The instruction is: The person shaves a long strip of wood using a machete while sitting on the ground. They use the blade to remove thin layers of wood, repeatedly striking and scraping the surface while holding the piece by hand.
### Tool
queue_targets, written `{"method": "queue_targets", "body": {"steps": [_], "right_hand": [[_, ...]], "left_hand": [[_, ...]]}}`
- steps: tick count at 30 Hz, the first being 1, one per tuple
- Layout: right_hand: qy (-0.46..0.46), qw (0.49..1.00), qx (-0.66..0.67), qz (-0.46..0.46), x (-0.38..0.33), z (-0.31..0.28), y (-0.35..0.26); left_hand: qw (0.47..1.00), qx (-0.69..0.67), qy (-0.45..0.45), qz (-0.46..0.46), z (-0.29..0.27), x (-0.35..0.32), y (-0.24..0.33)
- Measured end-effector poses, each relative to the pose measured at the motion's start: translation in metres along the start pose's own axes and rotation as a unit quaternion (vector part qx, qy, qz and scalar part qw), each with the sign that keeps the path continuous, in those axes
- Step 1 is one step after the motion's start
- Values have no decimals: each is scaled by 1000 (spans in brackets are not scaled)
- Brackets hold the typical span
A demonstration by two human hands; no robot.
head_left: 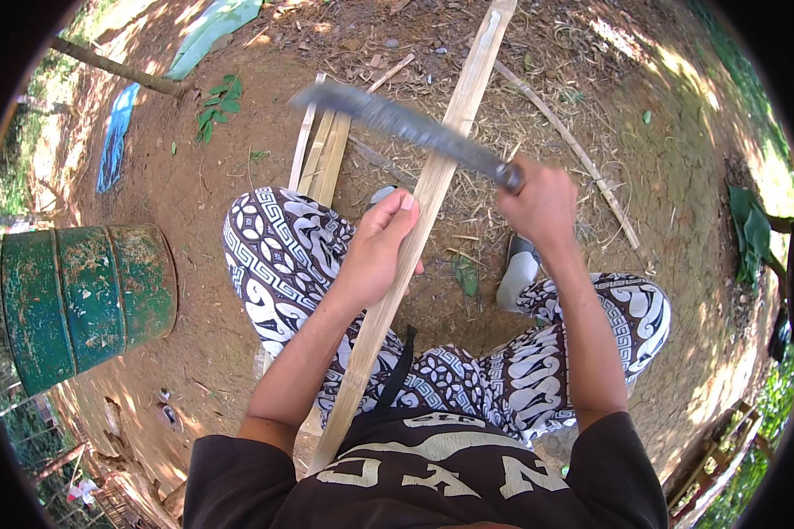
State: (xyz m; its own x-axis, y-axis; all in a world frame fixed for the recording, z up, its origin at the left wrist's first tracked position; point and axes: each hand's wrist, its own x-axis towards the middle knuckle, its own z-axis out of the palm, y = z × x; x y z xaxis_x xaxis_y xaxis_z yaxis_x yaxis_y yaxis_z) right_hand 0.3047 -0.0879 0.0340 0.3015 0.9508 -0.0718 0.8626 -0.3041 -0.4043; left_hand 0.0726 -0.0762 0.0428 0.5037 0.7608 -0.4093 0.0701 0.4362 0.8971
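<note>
The left hand (375, 251) grips a long pale wooden strip (439, 176) slanting forward over the left leg (269, 242), thumb at its edge. The right hand (543, 203) is closed round a long knife (397, 120), which crosses over the strip; I can't tell whether they touch. Brown earth (198, 198) stretches between that leg and a green drum (88, 295).

- Large cream block capitals (443, 483), upside down in this view, across the black short-sleeved cloth T-shirt (397, 510).
- Smaller pale lettering (450, 422) near its hem.
</note>
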Motion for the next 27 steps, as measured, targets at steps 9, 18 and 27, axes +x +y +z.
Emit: {"method": "queue_targets", "body": {"steps": [9,18,27], "right_hand": [[82,986,123,72,-6,-11,14],[-4,961,113,-251,-63,25,-39],[55,963,73,-254,-47,21,-22]], "left_hand": [[998,-41,-1,-37,1,-2,5],[993,-119,0,0,2,3,1],[991,-112,-74,14,-4,-4,-10]]}}
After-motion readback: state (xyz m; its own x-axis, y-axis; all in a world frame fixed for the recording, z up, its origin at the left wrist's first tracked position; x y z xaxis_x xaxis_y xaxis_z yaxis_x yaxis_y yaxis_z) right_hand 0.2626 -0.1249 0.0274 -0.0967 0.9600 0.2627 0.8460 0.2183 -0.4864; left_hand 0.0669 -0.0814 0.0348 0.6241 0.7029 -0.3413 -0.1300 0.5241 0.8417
